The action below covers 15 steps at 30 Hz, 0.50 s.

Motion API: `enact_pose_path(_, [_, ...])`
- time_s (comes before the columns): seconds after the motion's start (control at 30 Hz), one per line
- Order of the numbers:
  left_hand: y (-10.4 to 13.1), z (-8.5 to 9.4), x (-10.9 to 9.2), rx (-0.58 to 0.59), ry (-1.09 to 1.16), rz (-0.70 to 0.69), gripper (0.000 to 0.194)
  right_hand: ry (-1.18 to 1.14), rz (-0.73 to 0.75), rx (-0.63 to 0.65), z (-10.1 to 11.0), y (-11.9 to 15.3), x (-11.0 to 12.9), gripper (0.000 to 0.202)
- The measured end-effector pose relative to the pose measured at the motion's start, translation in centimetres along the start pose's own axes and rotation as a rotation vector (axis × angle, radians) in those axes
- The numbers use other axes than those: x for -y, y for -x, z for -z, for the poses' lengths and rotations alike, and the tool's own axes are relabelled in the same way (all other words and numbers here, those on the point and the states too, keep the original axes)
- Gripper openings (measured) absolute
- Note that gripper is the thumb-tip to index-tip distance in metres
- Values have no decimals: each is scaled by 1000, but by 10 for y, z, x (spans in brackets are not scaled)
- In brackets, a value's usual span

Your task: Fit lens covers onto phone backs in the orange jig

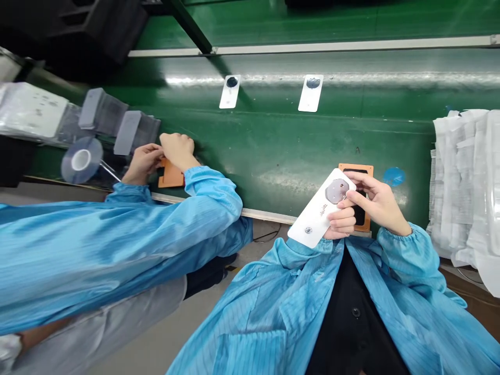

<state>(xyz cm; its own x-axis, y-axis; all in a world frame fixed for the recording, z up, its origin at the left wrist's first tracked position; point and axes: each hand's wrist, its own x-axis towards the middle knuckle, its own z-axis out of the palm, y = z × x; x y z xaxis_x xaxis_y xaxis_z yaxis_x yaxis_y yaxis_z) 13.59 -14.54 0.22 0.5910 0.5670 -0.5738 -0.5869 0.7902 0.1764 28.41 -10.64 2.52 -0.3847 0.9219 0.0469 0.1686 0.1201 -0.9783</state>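
Observation:
My left hand (340,223) is closed round the lower right side of a white phone back cover (314,221), held tilted above the bench's front edge. The cover has a round grey camera area (336,191) near its top and small dark print below. The fingers of my right hand (377,200) close on the cover's upper right edge, beside the camera area; whether they also pinch a thin film there I cannot make out. Partly hidden behind my hands lies an orange fixture (367,221) with a black recess.
Two white phone covers (229,96) (310,99) lie across the green bench (265,156). At left, a co-worker's hands (177,148) work over another orange fixture (172,176), near a tape roll (81,160) and grey stacks (128,133). White plastic trays (464,182) are piled at right.

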Motion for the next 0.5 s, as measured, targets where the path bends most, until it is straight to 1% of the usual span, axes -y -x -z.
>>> enact_pose_path(0.1, [-1, 1, 1, 47, -28, 103, 51, -79, -26, 9, -2, -2, -1, 35])
enact_pose_path(0.17, [-1, 1, 0, 92, -53, 114, 51, -171, -34, 34, 0, -3, -1, 31])
enact_pose_path(0.33, [8, -7, -3, 220, -129, 29, 45, -364, -33, 127, 8, -6, -4, 30])
enact_pose_path(0.5, [13, -12, -1, 323, -254, -101, 42, -493, 85, 205, 12, -9, -12, 24])
